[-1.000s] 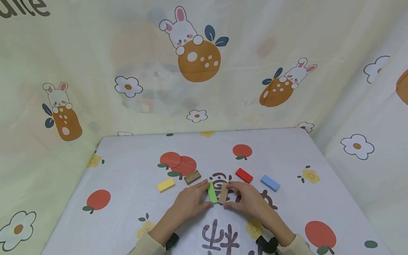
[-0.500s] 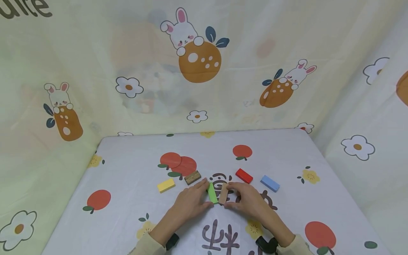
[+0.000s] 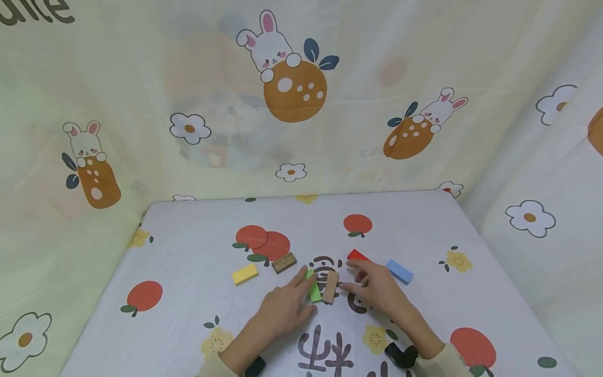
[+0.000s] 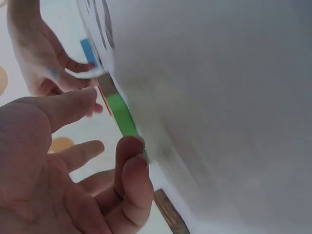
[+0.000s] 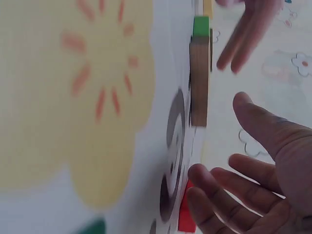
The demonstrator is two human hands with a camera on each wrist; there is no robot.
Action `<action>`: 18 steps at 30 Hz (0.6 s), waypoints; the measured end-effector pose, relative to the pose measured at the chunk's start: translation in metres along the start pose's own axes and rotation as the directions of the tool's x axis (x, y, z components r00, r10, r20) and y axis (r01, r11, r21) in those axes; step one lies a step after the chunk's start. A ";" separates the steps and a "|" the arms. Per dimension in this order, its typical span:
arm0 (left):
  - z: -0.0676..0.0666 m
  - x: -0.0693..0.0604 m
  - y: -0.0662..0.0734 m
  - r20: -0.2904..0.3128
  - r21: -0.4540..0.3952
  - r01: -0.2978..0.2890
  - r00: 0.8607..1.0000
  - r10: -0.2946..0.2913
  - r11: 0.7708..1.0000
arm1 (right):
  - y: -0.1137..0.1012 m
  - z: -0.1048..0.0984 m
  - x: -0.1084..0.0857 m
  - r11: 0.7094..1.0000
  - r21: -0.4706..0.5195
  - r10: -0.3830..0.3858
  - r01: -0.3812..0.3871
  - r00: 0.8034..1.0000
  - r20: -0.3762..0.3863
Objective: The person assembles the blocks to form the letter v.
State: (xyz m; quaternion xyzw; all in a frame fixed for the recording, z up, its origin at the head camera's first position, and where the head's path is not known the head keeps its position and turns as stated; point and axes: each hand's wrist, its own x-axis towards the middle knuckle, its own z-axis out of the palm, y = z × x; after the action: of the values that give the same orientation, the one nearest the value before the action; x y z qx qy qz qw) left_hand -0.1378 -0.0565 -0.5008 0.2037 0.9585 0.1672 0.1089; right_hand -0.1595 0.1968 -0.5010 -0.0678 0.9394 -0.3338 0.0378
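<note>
A green block (image 3: pixel 315 294) and a light wooden block (image 3: pixel 331 288) lie close together, slanting towards each other at their near ends, on the white printed cloth. My left hand (image 3: pixel 282 309) reaches over the green block with its forefinger, and its thumb lies apart from the block. In the left wrist view, the bent fingers (image 4: pixel 134 180) come close to the end of the green block; whether they touch it I cannot tell. My right hand (image 3: pixel 379 288) is off the wooden block, holding nothing, and partly covers a red block (image 3: pixel 358 255).
Left of the pair lie a brown wood-grain block (image 3: pixel 285 263) and a yellow block (image 3: pixel 245 274). A blue block (image 3: pixel 399 272) lies beyond my right hand. A curtain (image 3: pixel 358 136) with printed rabbits hangs behind the table (image 3: pixel 405 214).
My right hand has let go of the light wooden block and moved right, towards the red block. My left hand's thumb has come away from the green block. Both blocks stay nearly in place.
</note>
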 end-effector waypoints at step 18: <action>0.006 -0.019 0.019 -0.028 0.134 -0.062 0.997 0.067 0.989 | 0.024 -0.016 0.010 0.999 -0.029 -0.018 0.013 0.983 -0.185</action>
State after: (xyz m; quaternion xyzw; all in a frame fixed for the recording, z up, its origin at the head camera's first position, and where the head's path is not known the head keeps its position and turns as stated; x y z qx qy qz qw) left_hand -0.1120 -0.0465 -0.4968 0.2386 0.9621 0.1094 0.0740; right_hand -0.1735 0.2233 -0.5040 -0.0443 0.9429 -0.3257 -0.0532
